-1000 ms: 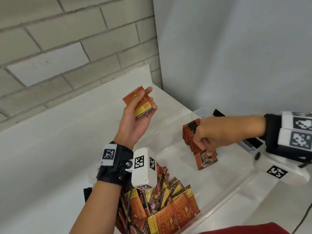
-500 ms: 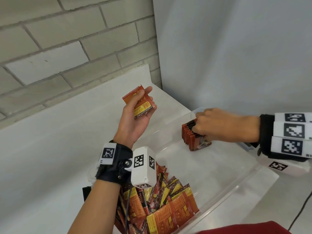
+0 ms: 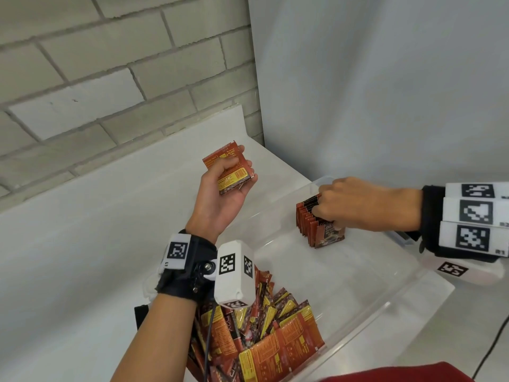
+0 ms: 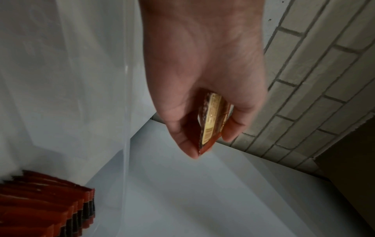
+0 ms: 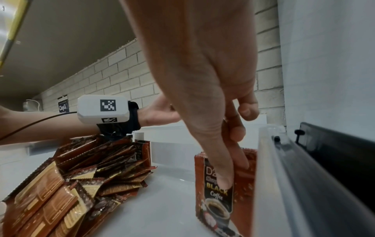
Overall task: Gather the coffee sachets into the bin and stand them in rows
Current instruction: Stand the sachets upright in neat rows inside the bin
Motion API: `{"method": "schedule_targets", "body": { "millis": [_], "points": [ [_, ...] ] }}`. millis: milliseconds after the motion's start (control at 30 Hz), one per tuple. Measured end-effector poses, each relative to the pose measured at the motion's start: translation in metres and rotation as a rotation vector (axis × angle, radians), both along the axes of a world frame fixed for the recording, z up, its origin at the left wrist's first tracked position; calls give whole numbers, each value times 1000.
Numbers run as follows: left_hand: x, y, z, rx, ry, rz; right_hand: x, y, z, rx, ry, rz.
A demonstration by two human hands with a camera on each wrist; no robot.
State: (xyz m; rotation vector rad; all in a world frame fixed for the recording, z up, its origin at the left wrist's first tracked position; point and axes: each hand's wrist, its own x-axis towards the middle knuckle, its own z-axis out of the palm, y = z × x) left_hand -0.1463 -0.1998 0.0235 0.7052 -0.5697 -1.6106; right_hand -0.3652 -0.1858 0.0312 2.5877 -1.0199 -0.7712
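A clear plastic bin point(image 3: 385, 307) stands on the white table. My left hand point(image 3: 237, 172) is raised over the table left of the bin and grips a small stack of red-and-yellow coffee sachets point(image 3: 230, 168), seen edge-on between thumb and fingers point(image 4: 213, 121). At the bin's far corner stands a row of red sachets point(image 3: 308, 227). My right hand point(image 3: 327, 210) pinches the front sachet point(image 5: 219, 200) of that row, thumb on its printed face, fingers point(image 5: 240, 160) behind it. A loose pile of sachets point(image 3: 270, 334) fills the near end.
A brick wall runs behind the table and a white panel stands on the right, close behind the bin. A black object point(image 5: 334, 152) sits just outside the bin's right wall. A dark cable point(image 3: 493, 343) and red cloth point(image 3: 399, 374) lie at the near right.
My right hand carried a sachet from lower in the bin up against the front of the standing row and now holds it there upright. The left hand has barely moved.
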Motion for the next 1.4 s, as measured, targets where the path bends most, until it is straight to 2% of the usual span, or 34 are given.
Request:
{"method": "schedule_targets", "body": {
  "millis": [267,367,433,533,600,700,767,900,1100,1200,1300,1400],
  "points": [
    [0,0,-2,14,15,-31,0,-2,5,60,-37,-49],
    [-1,1,-2,32,-10,-26,0,-2,13,105,-135,-115],
    [-1,0,-2,31,-27,-42,0,-2,22,196,-306,-225],
    [-2,1,-2,15,-49,-96,4,-7,38,332,-755,-337],
    [-2,1,-3,-4,-65,-148,12,-13,49,337,-1008,-358],
    [-1,3,-3,-46,-99,-237,25,-22,57,415,-1281,-462],
    [0,3,-3,-74,-131,-287,32,-25,56,491,-1381,-495],
    [-1,5,-2,-100,-169,-334,43,-22,49,541,-1494,-432],
    [0,2,-3,-90,-166,-271,32,-15,55,520,-1716,-317],
    [-2,-1,-3,-20,-157,-190,20,-7,53,481,-1702,-239],
    [-4,-1,-1,56,-213,-174,7,1,43,471,-1637,-247],
    [-7,1,0,2,-308,-201,-4,5,36,489,-1581,-271]
  ]
}}
